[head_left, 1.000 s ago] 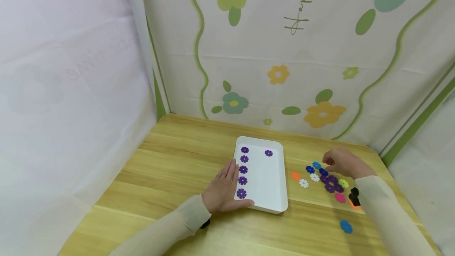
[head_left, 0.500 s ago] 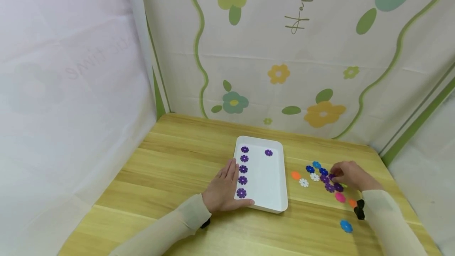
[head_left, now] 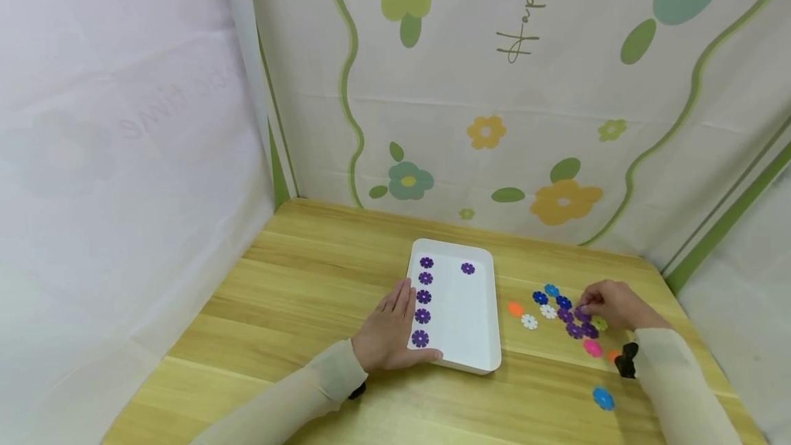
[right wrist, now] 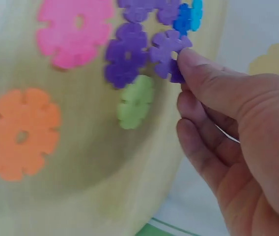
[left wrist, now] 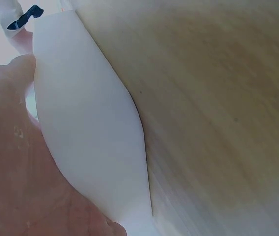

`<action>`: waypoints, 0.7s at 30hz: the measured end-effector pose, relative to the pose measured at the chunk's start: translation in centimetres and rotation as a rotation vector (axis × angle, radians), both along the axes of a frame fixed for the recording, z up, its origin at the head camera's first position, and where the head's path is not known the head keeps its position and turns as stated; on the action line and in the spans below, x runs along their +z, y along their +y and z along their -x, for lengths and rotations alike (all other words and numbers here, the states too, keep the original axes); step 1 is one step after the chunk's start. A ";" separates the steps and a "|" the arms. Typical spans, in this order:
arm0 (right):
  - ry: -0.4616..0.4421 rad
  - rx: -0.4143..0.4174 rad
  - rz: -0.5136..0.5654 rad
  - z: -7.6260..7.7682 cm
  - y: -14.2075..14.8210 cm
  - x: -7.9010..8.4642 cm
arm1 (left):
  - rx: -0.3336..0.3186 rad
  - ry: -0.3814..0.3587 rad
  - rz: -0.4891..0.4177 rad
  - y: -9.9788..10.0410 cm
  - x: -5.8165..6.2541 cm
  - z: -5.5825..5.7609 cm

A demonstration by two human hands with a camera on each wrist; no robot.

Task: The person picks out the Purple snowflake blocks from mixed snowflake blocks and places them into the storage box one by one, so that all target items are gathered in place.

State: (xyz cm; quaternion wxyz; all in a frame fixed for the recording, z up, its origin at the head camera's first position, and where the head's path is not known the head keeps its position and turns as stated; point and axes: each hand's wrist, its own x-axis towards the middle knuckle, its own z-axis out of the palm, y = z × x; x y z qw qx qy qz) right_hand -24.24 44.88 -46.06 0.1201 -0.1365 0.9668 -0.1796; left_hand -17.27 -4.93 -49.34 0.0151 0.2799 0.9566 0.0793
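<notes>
My right hand (head_left: pixel 616 305) pinches a purple snowflake disc (right wrist: pixel 165 51) between thumb and forefinger, at the right side of the table. Around it lie more purple discs (head_left: pixel 574 330) in a cluster, with a lime disc (right wrist: pixel 135 102) and a pink disc (right wrist: pixel 75 29) close by. With fingers straight, my left hand (head_left: pixel 384 334) rests on the left rim and near corner of a white tray (head_left: pixel 460 321). Inside the tray, several purple discs (head_left: pixel 423 297) form a column along its left side. One more purple disc (head_left: pixel 467 268) lies at its far right.
Dark blue discs (head_left: pixel 540 298), white discs (head_left: pixel 529 321) and an orange disc (head_left: pixel 516 308) lie between tray and right hand. A light blue disc (head_left: pixel 603 398) lies nearer the front. A flowered cloth (head_left: pixel 457 101) hangs behind the wooden table (head_left: pixel 321 280).
My right hand has moved slightly right and nearer, from above the blue discs down to the purple cluster, and now pinches a purple disc. The left hand and tray stay put.
</notes>
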 end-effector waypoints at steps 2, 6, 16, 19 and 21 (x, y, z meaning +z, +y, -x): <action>0.002 0.018 -0.005 0.2 -0.1 0.4 | 0.003 -0.003 0.000 0.0 -0.3 0.1; 0.008 0.056 -0.018 0.9 -0.9 1.7 | 0.008 0.003 -0.003 0.1 -0.6 0.3; -0.011 0.176 0.001 2.8 -7.4 5.1 | 0.009 -0.015 -0.007 0.0 -0.1 0.0; -0.013 0.186 -0.014 3.4 -9.6 5.5 | 0.003 -0.021 -0.007 0.0 0.5 -0.2; -0.008 0.186 -0.028 3.8 -11.0 5.8 | 0.000 -0.019 -0.001 0.0 0.8 -0.3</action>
